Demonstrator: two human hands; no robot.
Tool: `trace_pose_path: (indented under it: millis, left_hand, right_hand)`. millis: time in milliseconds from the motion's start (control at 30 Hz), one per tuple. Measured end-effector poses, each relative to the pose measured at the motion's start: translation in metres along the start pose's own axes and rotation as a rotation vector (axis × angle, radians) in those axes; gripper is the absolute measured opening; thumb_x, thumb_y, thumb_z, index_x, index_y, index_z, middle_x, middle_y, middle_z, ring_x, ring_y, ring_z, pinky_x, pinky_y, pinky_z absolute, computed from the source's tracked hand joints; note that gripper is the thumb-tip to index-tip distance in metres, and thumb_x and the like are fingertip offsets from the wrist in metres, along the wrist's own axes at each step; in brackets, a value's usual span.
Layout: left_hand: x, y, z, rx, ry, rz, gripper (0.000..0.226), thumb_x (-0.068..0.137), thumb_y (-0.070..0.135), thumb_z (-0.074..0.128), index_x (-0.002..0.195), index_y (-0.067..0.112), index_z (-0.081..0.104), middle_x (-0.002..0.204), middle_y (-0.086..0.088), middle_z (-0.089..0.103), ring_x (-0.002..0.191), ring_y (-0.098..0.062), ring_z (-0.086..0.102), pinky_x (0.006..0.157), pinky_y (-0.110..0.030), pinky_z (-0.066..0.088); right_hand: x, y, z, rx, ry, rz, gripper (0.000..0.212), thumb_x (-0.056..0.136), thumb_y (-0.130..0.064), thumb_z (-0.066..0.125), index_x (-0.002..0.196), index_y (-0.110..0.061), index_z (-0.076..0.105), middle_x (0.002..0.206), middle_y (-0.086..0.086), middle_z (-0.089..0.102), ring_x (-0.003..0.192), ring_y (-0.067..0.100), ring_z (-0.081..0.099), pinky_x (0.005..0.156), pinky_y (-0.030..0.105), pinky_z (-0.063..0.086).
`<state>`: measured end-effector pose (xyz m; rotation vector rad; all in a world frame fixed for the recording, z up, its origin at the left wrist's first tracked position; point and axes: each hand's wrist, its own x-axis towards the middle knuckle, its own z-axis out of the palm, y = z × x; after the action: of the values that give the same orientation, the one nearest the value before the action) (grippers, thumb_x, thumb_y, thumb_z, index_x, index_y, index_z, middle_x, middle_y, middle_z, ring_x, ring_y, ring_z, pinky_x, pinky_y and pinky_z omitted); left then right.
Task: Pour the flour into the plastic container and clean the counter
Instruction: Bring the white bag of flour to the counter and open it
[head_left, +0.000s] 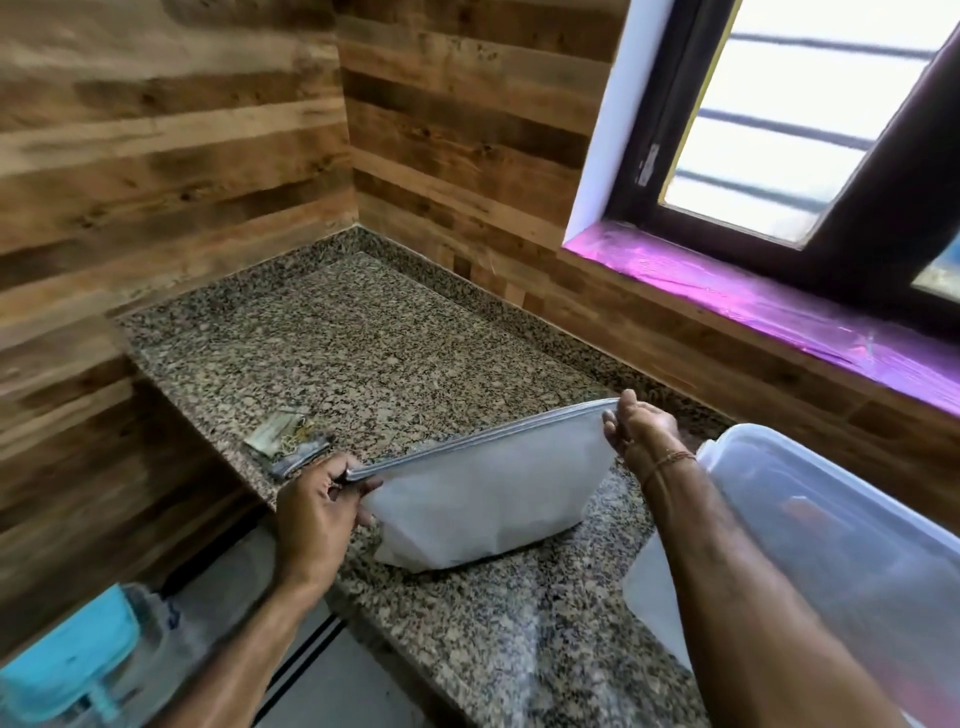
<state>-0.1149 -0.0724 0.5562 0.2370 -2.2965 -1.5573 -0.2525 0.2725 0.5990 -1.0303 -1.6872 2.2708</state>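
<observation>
Both arms reach over the worktop (337, 353), the left hand (317, 512) and right hand (641, 434) each pinching one end of the flour bag (488, 499) along its top strip, fingers clamped tight. The bag stands by the worktop's near edge. The plastic container (841, 545) at right is cut off by the frame, and a small packet (288, 441) near the left edge is too blurred to read.

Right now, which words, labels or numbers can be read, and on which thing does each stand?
No text can be read.
On the small crumpled packet on the speckled granite counter: print too blurred.
On the pale sticker on the dark window frame: too small.
On the white zip-top plastic bag: no print shows.
</observation>
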Motion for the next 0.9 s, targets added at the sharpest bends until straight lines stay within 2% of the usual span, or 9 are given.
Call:
trace_pose_path:
  millis: [33,100,167,233,400,567,667,767,900]
  left_hand:
    - [-0.002,-0.002,0.002,-0.01,-0.001,-0.012,0.029,0.086,0.001,0.074,0.097,0.027,0.068,0.065,0.023,0.071,0.055,0.002,0.069,0.05,-0.026,0.059]
    - [-0.004,-0.006,0.002,-0.189,-0.035,-0.104,0.026,0.091,0.0,0.068,0.095,0.025,0.066,0.078,0.006,0.078,0.067,-0.011,0.076,0.056,-0.019,0.059]
    - [-0.002,-0.01,-0.002,-0.416,-0.104,-0.282,0.011,0.095,0.028,0.064,0.096,0.017,0.065,0.084,-0.011,0.079,0.08,-0.038,0.077,0.062,-0.027,0.063]
    - [0.005,-0.008,-0.005,-0.526,-0.142,-0.495,0.029,0.093,0.044,0.064,0.099,0.016,0.063,0.085,-0.006,0.08,0.08,-0.033,0.077,0.062,-0.029,0.064]
    - [0.015,0.001,-0.002,-0.738,-0.242,-0.748,0.023,0.08,-0.01,0.068,0.086,0.01,0.059,0.077,-0.007,0.07,0.078,-0.02,0.067,0.056,-0.024,0.06]
    - [0.005,-0.013,-0.004,-0.768,-0.258,-0.621,0.033,0.07,-0.005,0.07,0.095,0.014,0.062,0.076,0.0,0.049,0.066,-0.008,0.058,0.06,-0.02,0.055]
    - [-0.004,-0.026,-0.01,-0.465,-0.36,-0.392,0.033,0.073,-0.004,0.077,0.098,0.016,0.066,0.089,-0.009,0.05,0.076,-0.012,0.059,0.059,-0.017,0.051]
    - [0.001,-0.029,-0.013,-0.067,-0.411,-0.121,0.036,0.079,-0.009,0.078,0.099,0.02,0.07,0.083,0.001,0.055,0.07,-0.002,0.059,0.056,-0.016,0.049]
    - [0.006,-0.027,-0.013,-0.107,-0.413,-0.206,0.046,0.072,0.0,0.082,0.115,0.009,0.066,0.083,-0.005,0.054,0.07,-0.003,0.056,0.054,-0.012,0.049]
  right_hand:
    - [-0.001,0.001,0.001,0.003,0.007,0.01,0.013,0.105,-0.023,0.057,0.106,-0.012,0.051,0.07,0.007,0.051,0.031,0.003,0.058,0.035,0.017,0.049]
    - [-0.001,0.0,-0.001,-0.009,0.018,0.044,0.027,0.106,-0.036,0.054,0.094,-0.012,0.054,0.064,0.006,0.05,0.032,0.007,0.057,0.036,0.02,0.05]
    - [0.002,-0.003,-0.005,0.003,-0.003,0.086,0.039,0.103,-0.048,0.055,0.083,-0.014,0.056,0.058,0.003,0.052,0.032,0.01,0.05,0.041,0.021,0.045]
    - [0.006,-0.005,-0.007,-0.032,-0.056,0.082,0.04,0.098,-0.046,0.064,0.076,-0.014,0.061,0.051,-0.001,0.055,0.03,0.008,0.042,0.041,0.017,0.036]
    - [0.009,-0.004,-0.001,-0.263,-0.063,0.046,0.026,0.091,-0.011,0.077,0.075,-0.016,0.057,0.059,0.005,0.043,0.033,0.009,0.033,0.038,0.016,0.031]
    - [0.009,-0.011,-0.015,-0.234,-0.025,0.07,0.037,0.099,0.011,0.051,0.078,-0.02,0.051,0.073,0.005,0.055,0.058,0.014,0.049,0.038,0.017,0.044]
    - [0.007,-0.007,-0.014,-0.262,-0.009,0.019,0.04,0.096,0.015,0.038,0.081,-0.02,0.052,0.07,0.007,0.052,0.05,0.013,0.046,0.046,0.019,0.038]
    - [0.005,0.0,-0.013,-0.311,-0.002,-0.063,0.041,0.091,0.017,0.038,0.082,-0.018,0.056,0.063,0.007,0.048,0.028,0.006,0.041,0.036,0.015,0.032]
    - [0.007,0.003,-0.016,-0.396,-0.017,-0.116,0.039,0.091,0.016,0.043,0.079,-0.018,0.059,0.062,0.005,0.048,0.029,0.005,0.041,0.038,0.015,0.032]
